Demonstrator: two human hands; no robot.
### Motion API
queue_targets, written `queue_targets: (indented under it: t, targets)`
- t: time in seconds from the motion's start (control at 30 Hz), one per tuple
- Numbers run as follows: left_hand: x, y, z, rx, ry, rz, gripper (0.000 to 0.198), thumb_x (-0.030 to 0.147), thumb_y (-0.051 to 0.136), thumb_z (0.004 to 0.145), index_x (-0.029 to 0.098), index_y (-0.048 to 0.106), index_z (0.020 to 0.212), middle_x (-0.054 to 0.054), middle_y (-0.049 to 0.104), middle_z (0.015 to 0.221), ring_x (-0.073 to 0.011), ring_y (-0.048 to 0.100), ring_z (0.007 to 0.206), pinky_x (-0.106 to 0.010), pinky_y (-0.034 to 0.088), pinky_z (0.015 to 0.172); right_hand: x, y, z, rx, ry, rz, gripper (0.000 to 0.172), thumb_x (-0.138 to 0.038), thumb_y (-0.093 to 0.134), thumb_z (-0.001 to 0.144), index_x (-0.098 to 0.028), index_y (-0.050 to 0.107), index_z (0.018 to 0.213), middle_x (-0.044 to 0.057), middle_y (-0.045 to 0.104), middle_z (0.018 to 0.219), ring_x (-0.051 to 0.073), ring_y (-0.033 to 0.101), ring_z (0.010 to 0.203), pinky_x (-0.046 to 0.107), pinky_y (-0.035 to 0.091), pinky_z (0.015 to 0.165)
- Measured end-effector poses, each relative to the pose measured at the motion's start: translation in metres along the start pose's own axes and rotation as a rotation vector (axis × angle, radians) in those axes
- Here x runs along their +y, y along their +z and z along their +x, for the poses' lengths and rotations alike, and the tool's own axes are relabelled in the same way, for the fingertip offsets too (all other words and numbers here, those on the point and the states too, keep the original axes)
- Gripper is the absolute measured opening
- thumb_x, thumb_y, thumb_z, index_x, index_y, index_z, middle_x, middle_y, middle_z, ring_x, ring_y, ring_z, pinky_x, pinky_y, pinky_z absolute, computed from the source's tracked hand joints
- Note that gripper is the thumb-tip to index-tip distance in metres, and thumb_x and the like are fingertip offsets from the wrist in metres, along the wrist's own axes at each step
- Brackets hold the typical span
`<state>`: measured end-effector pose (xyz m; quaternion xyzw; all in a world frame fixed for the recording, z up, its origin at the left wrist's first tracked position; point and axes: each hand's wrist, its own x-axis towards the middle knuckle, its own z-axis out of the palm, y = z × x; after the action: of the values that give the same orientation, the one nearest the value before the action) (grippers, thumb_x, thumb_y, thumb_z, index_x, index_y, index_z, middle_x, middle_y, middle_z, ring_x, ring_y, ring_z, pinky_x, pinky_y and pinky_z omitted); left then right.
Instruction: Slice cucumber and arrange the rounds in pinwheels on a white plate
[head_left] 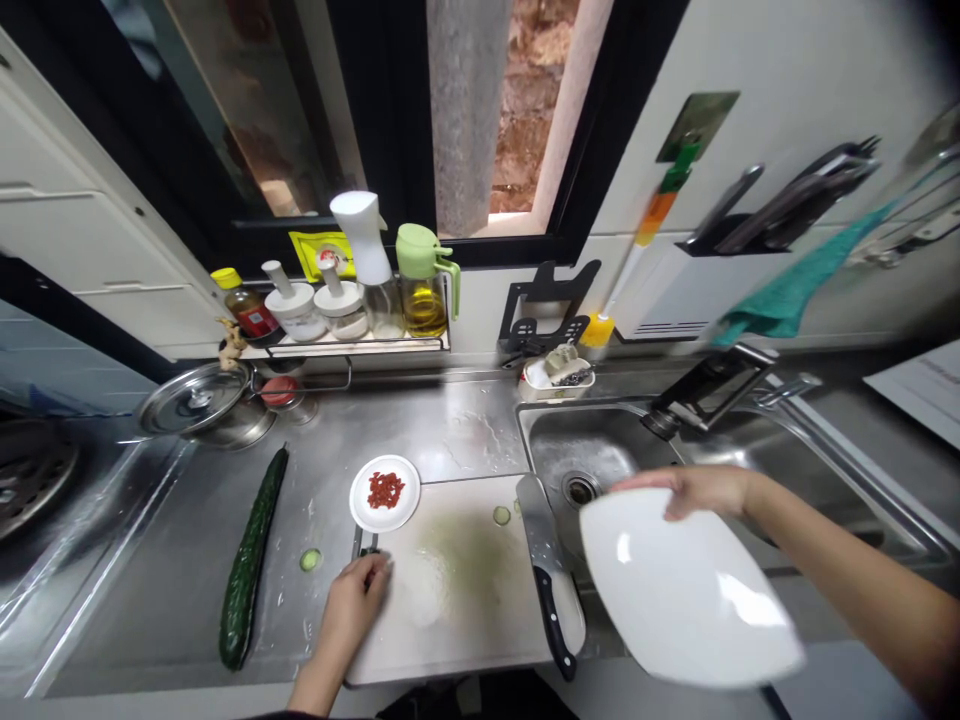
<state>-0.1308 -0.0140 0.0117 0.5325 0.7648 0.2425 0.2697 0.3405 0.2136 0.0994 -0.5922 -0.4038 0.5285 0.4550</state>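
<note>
My right hand (701,490) grips a white square plate (682,590) by its far rim, thumb over the upper face. The plate is tilted and held over the near edge of the sink, with nothing on it. At the left edge of the white cutting board (405,640), near its handle, my left hand (360,590) is closed with curled fingers; what they hold, if anything, is hidden. A cleaver (547,570) with a black handle lies along the board's right side. Wet green smears and a cucumber slice (501,515) are on the board.
A small white plate of chopped red bits (385,490) overlaps the board's far left corner. Left of it lie a whole cucumber (253,560) and a cut end (310,559). The double sink (555,430) has a black faucet (697,390). Seasoning bottles stand on a rack (360,347).
</note>
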Motion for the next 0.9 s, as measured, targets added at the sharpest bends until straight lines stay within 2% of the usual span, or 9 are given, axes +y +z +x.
queue_targets:
  t: [0.03,0.07,0.1,0.17,0.23,0.3,0.43,0.6,0.9]
  targets:
    - [0.0,0.0,0.0,0.001,-0.006,0.0,0.03,0.04,0.044,0.084,0.02,0.066,0.09,-0.006,0.07,0.087,-0.0181,0.065,0.079,-0.029,0.048,0.075,-0.01,0.011,0.011,-0.218,0.222,-0.042,0.027,-0.017,0.051,0.075,-0.003,0.068,0.09,0.02,0.068,0.092,0.009,0.061,0.056,0.028,0.045,0.057]
    - [0.001,0.001,0.0,0.004,-0.013,0.002,0.03,0.04,0.044,0.084,0.021,0.066,0.089,-0.006,0.07,0.087,-0.0181,0.064,0.079,-0.029,0.048,0.075,-0.016,0.025,0.021,-0.392,0.383,-0.051,0.03,-0.011,0.057,0.068,-0.004,0.068,0.095,0.022,0.067,0.097,0.013,0.064,0.062,0.032,0.047,0.06]
    - [0.001,0.001,0.0,0.008,-0.018,0.004,0.029,0.039,0.044,0.084,0.021,0.066,0.089,-0.006,0.07,0.086,-0.018,0.064,0.079,-0.028,0.048,0.074,-0.019,0.042,0.028,-0.502,0.431,-0.026,0.043,-0.006,0.062,0.06,-0.007,0.066,0.103,0.022,0.066,0.103,0.017,0.066,0.07,0.035,0.048,0.064]
    - [0.003,0.002,0.0,0.018,-0.025,0.009,0.03,0.039,0.044,0.084,0.02,0.066,0.089,-0.005,0.07,0.084,-0.0177,0.064,0.076,-0.028,0.048,0.073,-0.011,0.082,0.035,-0.561,0.382,0.047,0.068,-0.003,0.07,0.048,-0.018,0.062,0.114,0.016,0.064,0.112,0.023,0.066,0.081,0.039,0.051,0.07]
    - [0.004,0.002,0.0,0.025,-0.029,0.012,0.03,0.04,0.044,0.084,0.02,0.066,0.088,-0.005,0.069,0.082,-0.017,0.063,0.074,-0.027,0.048,0.071,0.015,0.123,0.033,-0.468,0.288,0.119,0.075,-0.008,0.071,0.048,-0.024,0.058,0.119,0.011,0.064,0.114,0.025,0.065,0.085,0.041,0.051,0.072]
    - [0.006,0.003,0.0,0.029,-0.031,0.015,0.03,0.04,0.045,0.084,0.02,0.067,0.087,-0.005,0.07,0.082,-0.0164,0.063,0.072,-0.027,0.048,0.07,0.048,0.159,0.029,-0.286,0.206,0.188,0.078,-0.011,0.067,0.048,-0.024,0.053,0.123,0.009,0.065,0.112,0.025,0.064,0.085,0.04,0.052,0.071]
    - [0.007,0.004,0.001,0.027,-0.03,0.027,0.03,0.041,0.044,0.084,0.021,0.067,0.087,-0.005,0.07,0.086,-0.0168,0.064,0.076,-0.027,0.048,0.073,0.095,0.206,0.026,-0.172,0.16,0.219,0.083,-0.016,0.06,0.052,-0.027,0.04,0.132,0.007,0.063,0.115,0.023,0.063,0.084,0.035,0.053,0.065]
    - [0.005,0.007,0.001,0.036,-0.02,0.053,0.029,0.038,0.045,0.084,0.021,0.068,0.087,-0.006,0.07,0.087,-0.0178,0.065,0.08,-0.028,0.049,0.076,0.114,0.228,0.035,-0.083,0.119,0.218,0.083,-0.02,0.056,0.053,-0.026,0.036,0.133,0.006,0.061,0.117,0.021,0.063,0.085,0.032,0.053,0.063]
    - [0.0,0.008,0.002,0.046,-0.004,0.085,0.025,0.035,0.046,0.083,0.022,0.068,0.087,-0.005,0.071,0.088,-0.0178,0.065,0.082,-0.028,0.05,0.076,0.129,0.234,0.039,-0.011,0.092,0.163,0.082,-0.02,0.052,0.054,-0.025,0.034,0.133,0.006,0.061,0.117,0.019,0.063,0.085,0.032,0.053,0.065]
